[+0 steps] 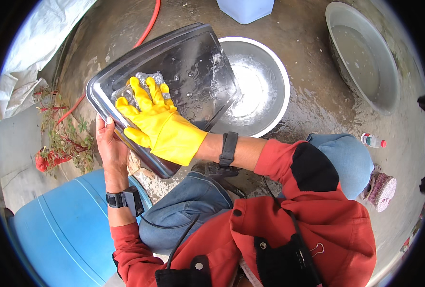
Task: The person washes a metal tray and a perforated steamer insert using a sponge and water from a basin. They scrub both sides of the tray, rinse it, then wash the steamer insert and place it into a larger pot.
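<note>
A dark, see-through plastic lid or shallow tray (194, 89) is tilted in front of me, wet with water and bubbles. My left hand (113, 147) is bare and grips its near left edge, thumb on top. My right hand (155, 122), in a yellow rubber glove, lies spread on the surface, pressing a grey mesh scrubbing cloth (151, 77) against it. The far right corner of the plastic piece overhangs a round metal basin (266, 89) on the wet floor. What the basin holds is hard to tell through the glare.
A large grey basin (363, 61) of cloudy water stands at right, a pale blue container (246, 9) at top. A blue barrel (61, 229), plants (72, 143) and a red hose (149, 25) are on the left. A plastic bottle (373, 140) lies right of my knee.
</note>
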Tool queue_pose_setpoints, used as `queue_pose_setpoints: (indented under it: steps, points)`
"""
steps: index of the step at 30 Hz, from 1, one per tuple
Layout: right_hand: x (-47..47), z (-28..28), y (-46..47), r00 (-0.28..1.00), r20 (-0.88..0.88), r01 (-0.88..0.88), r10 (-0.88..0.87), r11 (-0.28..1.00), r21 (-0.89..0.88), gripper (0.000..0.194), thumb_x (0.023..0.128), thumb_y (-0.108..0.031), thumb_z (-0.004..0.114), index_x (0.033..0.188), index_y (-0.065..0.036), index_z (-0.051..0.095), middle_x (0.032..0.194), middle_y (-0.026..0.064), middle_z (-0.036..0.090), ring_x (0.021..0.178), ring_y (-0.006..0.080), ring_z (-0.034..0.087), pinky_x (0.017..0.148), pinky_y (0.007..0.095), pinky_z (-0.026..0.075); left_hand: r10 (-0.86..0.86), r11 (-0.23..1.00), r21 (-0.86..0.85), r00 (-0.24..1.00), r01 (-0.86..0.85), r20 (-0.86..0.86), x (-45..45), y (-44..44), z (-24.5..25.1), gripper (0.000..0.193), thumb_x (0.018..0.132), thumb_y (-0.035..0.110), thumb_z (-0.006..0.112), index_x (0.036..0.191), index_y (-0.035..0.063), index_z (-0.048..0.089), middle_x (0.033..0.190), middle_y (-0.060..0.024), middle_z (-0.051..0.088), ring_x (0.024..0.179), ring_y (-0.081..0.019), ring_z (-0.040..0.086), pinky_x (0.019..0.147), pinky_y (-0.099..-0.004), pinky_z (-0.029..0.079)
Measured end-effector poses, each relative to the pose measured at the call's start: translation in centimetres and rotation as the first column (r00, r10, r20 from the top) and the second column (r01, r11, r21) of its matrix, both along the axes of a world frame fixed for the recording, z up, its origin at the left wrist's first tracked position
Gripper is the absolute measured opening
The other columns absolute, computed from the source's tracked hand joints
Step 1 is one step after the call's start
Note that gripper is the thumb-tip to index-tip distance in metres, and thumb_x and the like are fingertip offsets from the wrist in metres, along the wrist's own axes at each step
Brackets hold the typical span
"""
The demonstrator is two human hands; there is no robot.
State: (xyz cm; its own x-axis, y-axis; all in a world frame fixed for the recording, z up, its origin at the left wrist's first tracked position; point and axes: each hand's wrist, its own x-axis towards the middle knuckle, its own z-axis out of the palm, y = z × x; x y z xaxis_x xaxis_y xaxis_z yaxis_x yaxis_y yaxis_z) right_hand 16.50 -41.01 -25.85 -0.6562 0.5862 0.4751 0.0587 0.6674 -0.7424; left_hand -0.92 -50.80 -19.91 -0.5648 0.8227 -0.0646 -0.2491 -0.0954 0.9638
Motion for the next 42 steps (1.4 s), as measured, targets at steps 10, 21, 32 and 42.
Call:
queue_pose_setpoints:
  steps: [10, 21, 32, 42]
  points:
    - [2.0, -8.3, 0.3, 0.944, 0.269, 0.253, -0.193, 0.943, -0.214, 0.078, 0.104, -0.053, 0.043, 0.163, -0.006, 0.023, 0.168, 0.0311, 0.007, 0.153, 0.0570, 0.006, 0.122, 0.0651, 0.008, 0.095, 0.995, -0.025, 0.995, -0.096, -0.040, -1.2, -0.8, -1.3, 0.044, 0.105, 0.002, 0.050, 0.149, 0.0022, 0.046, 0.129, -0.0085, 0.067, 0.110, -0.0169, 0.068, 0.094, -0.0326, 0.058]
    - [11.5, -19.7, 9.4, 0.844, 0.490, 0.348, -0.217, 0.917, -0.193, 0.056, 0.109, -0.036, 0.035, 0.152, -0.002, 0.045, 0.158, 0.0191, 0.044, 0.148, 0.0357, 0.037, 0.123, 0.0397, 0.030, 0.023, 0.998, 0.054, 0.994, -0.017, -0.106, -1.8, -0.4, -0.2, 0.043, 0.106, 0.005, 0.051, 0.149, 0.0036, 0.047, 0.131, -0.0077, 0.066, 0.112, -0.0162, 0.067, 0.097, -0.0347, 0.056]
    - [15.8, -14.8, 17.6, 0.969, 0.219, 0.248, -0.117, 0.425, -0.870, 0.027, 0.100, -0.020, 0.065, 0.116, 0.001, 0.068, 0.112, 0.0084, 0.072, 0.084, 0.0151, 0.066, 0.076, 0.0323, 0.054, 0.083, 0.997, 0.019, 0.990, -0.081, -0.112, -1.3, 0.2, -0.3, 0.042, 0.106, 0.004, 0.052, 0.147, 0.0022, 0.048, 0.130, -0.0067, 0.067, 0.112, -0.0150, 0.067, 0.096, -0.0322, 0.056]
    - [8.8, 4.4, 18.3, 0.934, -0.339, -0.185, -0.113, 0.660, -0.728, 0.024, 0.100, -0.016, 0.064, 0.113, 0.004, 0.067, 0.117, 0.0092, 0.072, 0.107, 0.0112, 0.064, 0.094, 0.0272, 0.050, 0.095, 0.995, 0.027, 0.995, -0.094, -0.014, -0.9, 1.6, -1.8, 0.039, 0.103, 0.007, 0.060, 0.141, 0.0042, 0.055, 0.120, -0.0015, 0.069, 0.103, -0.0090, 0.065, 0.093, -0.0268, 0.052]
